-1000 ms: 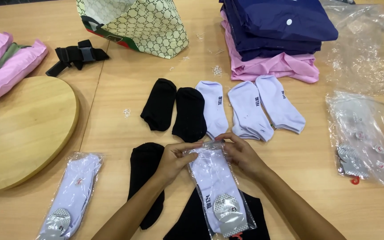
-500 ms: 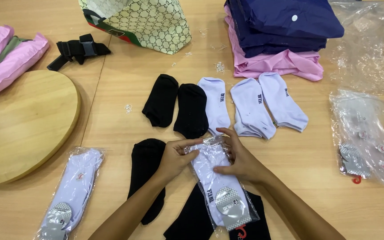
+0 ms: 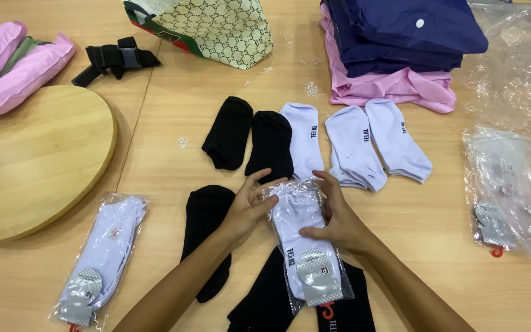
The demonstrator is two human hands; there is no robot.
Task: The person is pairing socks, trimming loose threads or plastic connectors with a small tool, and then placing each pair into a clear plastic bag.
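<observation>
Both hands work the mouth of a clear packet of white socks (image 3: 305, 246) near the table's (image 3: 437, 221) near edge. Left hand (image 3: 247, 206) pinches the packet's top-left corner; right hand (image 3: 336, 215) clamps its right side, fingers spread over the film. Likely best to keep the plastic taut and pull evenly, so the film does not tear. Packet lies between the hands, partly over black socks (image 3: 207, 233). Loose white socks (image 3: 354, 147) sit just beyond; another sealed packet (image 3: 102, 258) lies well left.
</observation>
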